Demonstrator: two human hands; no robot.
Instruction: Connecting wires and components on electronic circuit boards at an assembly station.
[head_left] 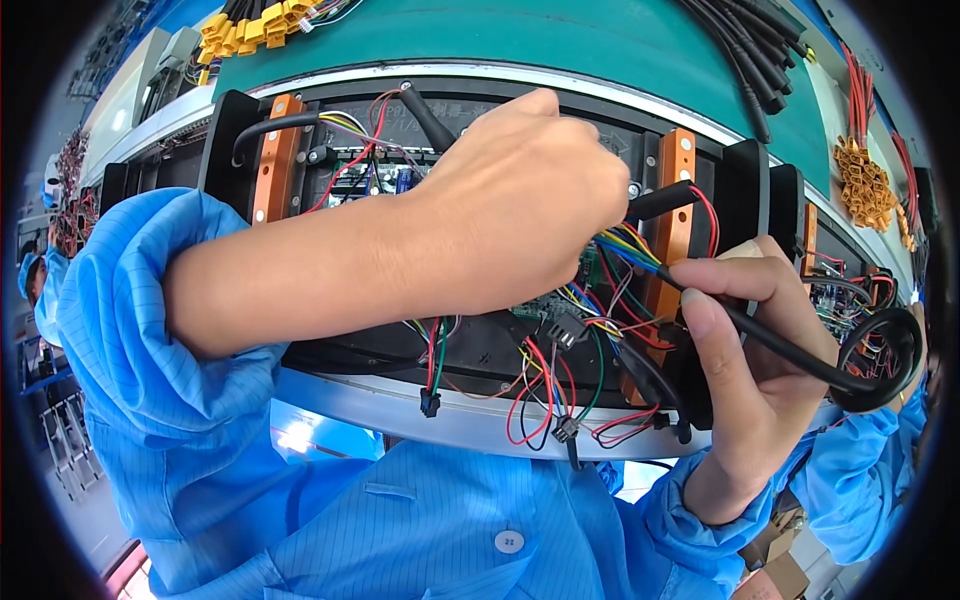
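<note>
My right hand [745, 370] pinches a black sheathed cable [785, 352] between thumb and fingertips, near where its blue, yellow and red wires [630, 243] come out. Across the middle stretches my left arm; my left hand [535, 185] is closed over the wires, back of the hand up. Its fingertips are hidden, so what they grip cannot be seen. Beneath both hands lies a black fixture with a green circuit board [545, 308], partly covered. Loose wires end in black plugs, one plug [567, 330] beside the board and another plug [430, 402] over the front edge.
Orange bars [278, 165] stand at both sides of the fixture. Behind it, a teal mat [560, 45] carries yellow connectors [250, 28] and black cables [750, 60]. Red wires with yellow connectors [865, 185] lie at right. Another person's blue sleeve [850, 480] is close on the right.
</note>
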